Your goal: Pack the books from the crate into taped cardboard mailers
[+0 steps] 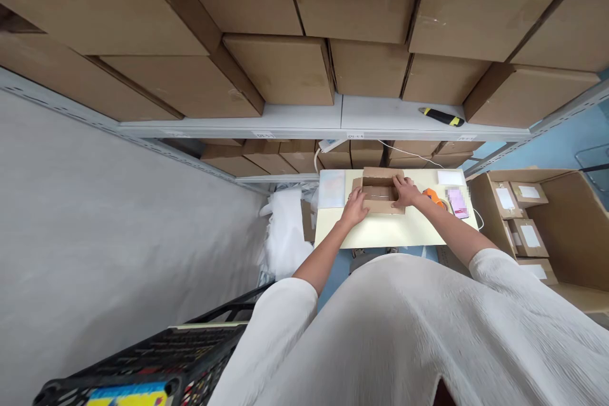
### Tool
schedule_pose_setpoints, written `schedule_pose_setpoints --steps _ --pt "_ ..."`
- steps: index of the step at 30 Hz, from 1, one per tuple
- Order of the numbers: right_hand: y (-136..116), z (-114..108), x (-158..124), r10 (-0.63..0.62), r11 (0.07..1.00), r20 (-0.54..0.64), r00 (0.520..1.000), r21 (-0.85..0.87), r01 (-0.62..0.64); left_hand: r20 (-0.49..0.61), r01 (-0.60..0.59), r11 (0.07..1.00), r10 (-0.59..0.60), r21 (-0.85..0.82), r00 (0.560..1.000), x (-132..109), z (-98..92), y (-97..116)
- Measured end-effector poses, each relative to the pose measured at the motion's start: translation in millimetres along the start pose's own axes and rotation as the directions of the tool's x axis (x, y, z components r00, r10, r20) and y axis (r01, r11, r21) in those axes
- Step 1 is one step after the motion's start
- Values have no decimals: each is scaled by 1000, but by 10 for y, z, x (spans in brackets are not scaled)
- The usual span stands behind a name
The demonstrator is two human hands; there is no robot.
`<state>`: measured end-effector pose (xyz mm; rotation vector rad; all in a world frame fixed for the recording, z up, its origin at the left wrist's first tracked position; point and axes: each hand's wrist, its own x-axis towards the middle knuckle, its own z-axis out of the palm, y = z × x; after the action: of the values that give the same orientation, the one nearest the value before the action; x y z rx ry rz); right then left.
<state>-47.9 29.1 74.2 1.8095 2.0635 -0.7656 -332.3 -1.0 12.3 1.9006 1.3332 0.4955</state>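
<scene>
Cardboard box (378, 190), open, flaps spread, positioned on pale yellow mat (390, 231), near its far edge. Left hand (354, 208) placed at near-left corner, right hand (406, 191) on right rim; firmness of grip cannot be told. Orange tape dispenser (432, 196) and pink packets (457, 203) laid beside right hand. Steel shelf (304, 120) above, stacked with brown cartons (280, 70); utility knife (442, 117) lying on it. Open carton (523, 228) at right, cut off by frame edge. Dispenser partly hidden; packet markings too small to read.

White steel shelving (323, 119), stacked cardboard cartons (280, 70), grey wall (118, 216), blue floor (335, 285)
</scene>
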Motion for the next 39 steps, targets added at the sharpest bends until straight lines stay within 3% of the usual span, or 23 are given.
schedule_pose_setpoints --steps 5,12,15,18,21,24,32,37,39 --pt "-58 -4 9 22 997 -15 1000 -77 -23 -89 48 983 -65 -177 994 -29 -14 -139" --pt "-72 -24 -24 45 994 -14 999 -101 -46 -187 191 912 -273 -362 944 69 -339 -547" --pt "-79 -25 -57 48 994 -21 999 -101 -50 -276 267 905 -364 -331 890 131 -501 -767" --pt "-80 -23 -94 51 995 -22 998 -88 -53 -336 410 871 -485 -270 808 177 -628 -993" --pt "-89 -27 -119 57 996 -27 998 -74 -59 -333 527 814 -580 -243 743 214 -713 -1198" --pt "-103 -37 -124 60 996 -30 998 -65 -61 -296 583 772 -635 -253 713 263 -764 -1335" --pt "-101 -44 -126 71 996 -18 997 -62 -72 -210 631 679 -725 -375 656 342 -840 -1326" --pt "-110 -50 -146 72 996 -16 997 -43 -73 -221 567 694 -698 -443 681 303 -868 -1313" --pt "-117 -52 -147 79 996 -13 997 -40 -79 -185 601 666 -723 -442 665 309 -875 -1331"
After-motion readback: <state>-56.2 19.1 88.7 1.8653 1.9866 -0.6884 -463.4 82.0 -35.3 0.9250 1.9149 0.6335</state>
